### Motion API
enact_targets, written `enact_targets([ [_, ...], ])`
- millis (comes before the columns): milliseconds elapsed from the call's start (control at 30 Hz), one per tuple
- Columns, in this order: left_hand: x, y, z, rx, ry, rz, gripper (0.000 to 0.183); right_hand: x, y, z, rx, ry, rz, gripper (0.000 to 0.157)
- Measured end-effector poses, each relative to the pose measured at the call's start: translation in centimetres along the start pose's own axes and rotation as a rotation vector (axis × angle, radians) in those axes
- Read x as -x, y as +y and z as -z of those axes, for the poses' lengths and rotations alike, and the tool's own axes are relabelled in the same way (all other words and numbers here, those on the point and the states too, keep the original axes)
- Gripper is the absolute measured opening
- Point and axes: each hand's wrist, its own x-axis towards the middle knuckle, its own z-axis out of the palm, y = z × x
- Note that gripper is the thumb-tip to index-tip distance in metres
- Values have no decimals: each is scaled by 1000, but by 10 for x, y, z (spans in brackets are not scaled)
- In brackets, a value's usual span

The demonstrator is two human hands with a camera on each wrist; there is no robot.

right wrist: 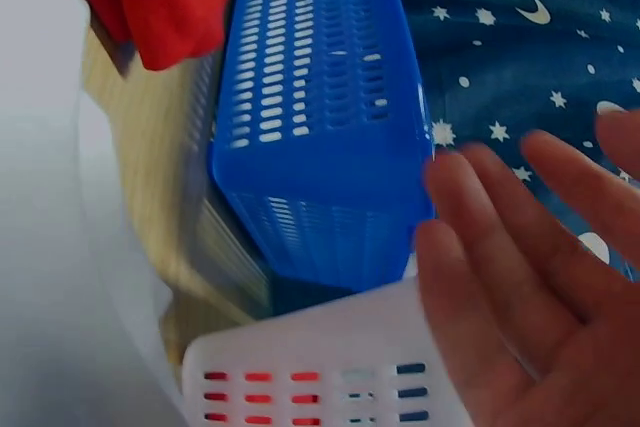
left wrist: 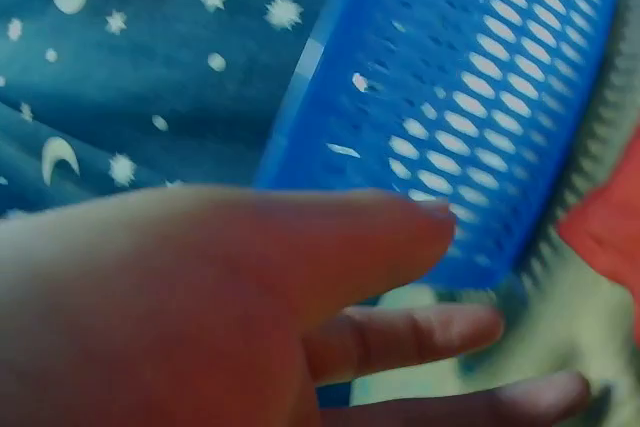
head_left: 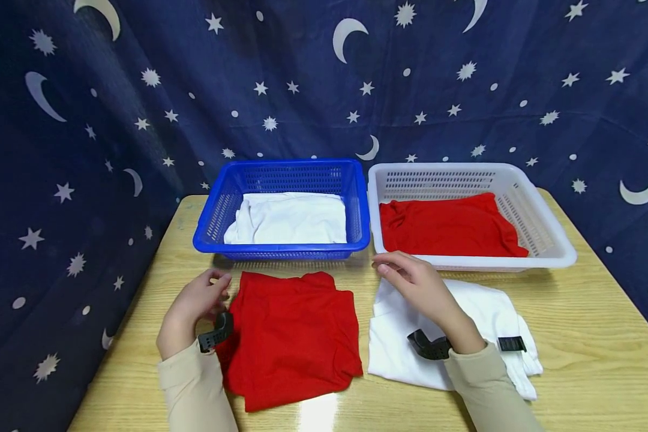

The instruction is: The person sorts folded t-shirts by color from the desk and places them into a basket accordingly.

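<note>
A folded red garment (head_left: 299, 336) lies on the table, with my left hand (head_left: 197, 303) just past its left edge. In the left wrist view that hand's thumb and fingers (left wrist: 400, 337) are extended and hold nothing. My right hand (head_left: 418, 285) is over the upper left part of a folded white garment (head_left: 405, 348), close to the front rim of the white basket (head_left: 497, 262). Its fingers (right wrist: 500, 237) are loosely extended in the right wrist view, with nothing in them. The right forearm covers part of the white garment.
Behind the red garment stands a blue basket (head_left: 281, 248) with a folded white cloth (head_left: 297, 219) inside. A red cloth (head_left: 448, 228) lies in the white basket beside it. A dark blue curtain (head_left: 302, 78) with moons and stars hangs behind the wooden table (head_left: 599, 336).
</note>
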Motion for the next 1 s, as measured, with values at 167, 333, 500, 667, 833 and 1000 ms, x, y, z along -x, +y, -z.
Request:
enact_targets([
  [167,-5,-13,1,15,3,56,48,0,3,-13,39,-184,-23,33],
  [333,-7,-16,-1,33,-39,51,50,2,3,-26,80,-404,-108,49],
  [500,-13,-10,-7,-35,-87,-19,60,5,2,-36,119,-488,-184,55],
  [667,-18,-1,-14,-115,-103,-114,65,6,1,-42,143,-518,-177,56],
  [833,-20,3,-21,-141,-104,-152,65,8,0,-45,125,-503,-181,55],
  [1000,-23,7,-28,-145,-92,-200,60,8,-1,-47,90,-459,-193,56],
])
